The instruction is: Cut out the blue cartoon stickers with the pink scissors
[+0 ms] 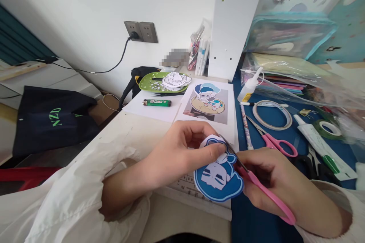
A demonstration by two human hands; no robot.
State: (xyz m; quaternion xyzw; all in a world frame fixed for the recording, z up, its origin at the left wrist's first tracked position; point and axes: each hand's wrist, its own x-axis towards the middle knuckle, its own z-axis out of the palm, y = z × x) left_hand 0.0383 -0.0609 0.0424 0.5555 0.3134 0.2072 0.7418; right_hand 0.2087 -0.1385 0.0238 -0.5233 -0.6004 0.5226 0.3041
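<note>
My left hand (182,155) pinches a blue and white paper cutout (218,180) of a cartoon figure, thumb on top and fingers behind it. My right hand (265,182) is closed around pink-handled scissors (266,191), whose dark blades lie along the cutout's upper right edge beside my left thumb. How far the blades are apart cannot be made out. Beyond my hands, a printed picture sheet (196,115) lies on the table with a similar cartoon figure on it. Under the cutout, a sheet with printed characters is partly hidden.
A green lighter (156,103) and a green tray (145,83) with white cutouts sit at the back left. On the blue mat (245,212) to the right are other pink scissors (278,143), a tape roll (272,114), a glue bottle (249,88) and a white tube (322,144).
</note>
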